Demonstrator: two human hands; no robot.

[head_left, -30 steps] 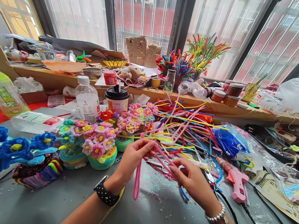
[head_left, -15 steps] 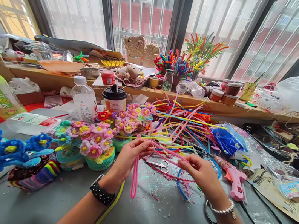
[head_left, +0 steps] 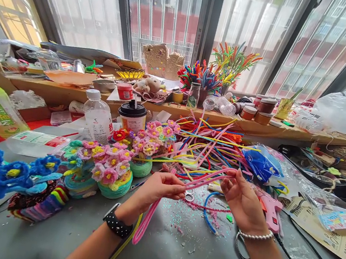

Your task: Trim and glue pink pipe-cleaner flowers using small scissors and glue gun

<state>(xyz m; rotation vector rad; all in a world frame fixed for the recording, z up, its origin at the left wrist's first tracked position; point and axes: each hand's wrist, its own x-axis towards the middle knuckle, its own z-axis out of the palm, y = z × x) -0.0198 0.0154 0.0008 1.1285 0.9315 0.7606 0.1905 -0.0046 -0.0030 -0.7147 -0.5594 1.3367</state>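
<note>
Pink pipe cleaners [head_left: 206, 179] stretch between my two hands above the grey table. My left hand [head_left: 163, 188] pinches them near the middle, and a folded pink loop hangs below it. At the other end, my right hand [head_left: 237, 198] holds their tip between thumb and fingers, raised higher with the palm partly showing. Small scissors [head_left: 189, 194] lie behind my left fingertips, partly covered. A dark red beaded strand and a bent blue pipe cleaner [head_left: 207, 212] rest on the table between the hands.
Pots of pink fuzzy flowers [head_left: 114, 161] and blue flowers [head_left: 13, 173] stand at the left. Loose pipe cleaners [head_left: 211, 140] pile up behind the hands. A pink glue gun [head_left: 270, 210] with a black cord lies right, beside a blue packet [head_left: 262, 164]. Bottles and a cup [head_left: 132, 116] stand back left.
My right hand has risen and turned its palm more into view, drawing the pink strands up to the right. My left hand has shifted slightly right, and the hanging loop has swung left.
</note>
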